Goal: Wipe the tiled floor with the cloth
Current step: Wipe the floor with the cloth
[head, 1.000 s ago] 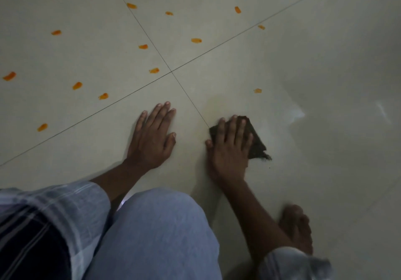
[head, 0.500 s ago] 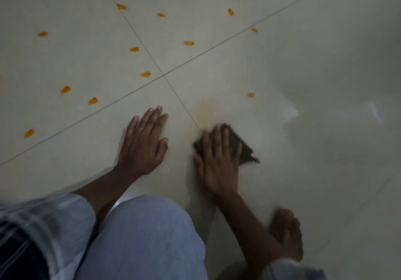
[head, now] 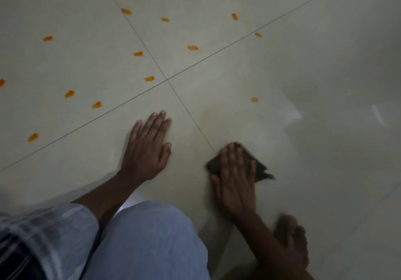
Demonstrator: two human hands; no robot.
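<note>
Orange smears [head: 69,94] dot the tiled floor [head: 325,62] far left through upper middle. Left hand [head: 147,147] lies flat on the tile, fingers straight and together, holding nothing, apparently propping the person. Right of it, the right hand [head: 235,179] presses the dark cloth [head: 259,166] flat under spread, straight fingers; cloth corners poke out up and to the right. Nearest smear [head: 254,99] sits ahead and slightly right of the cloth, so the right hand is closer to it. Bare foot [head: 293,242] at lower right.
</note>
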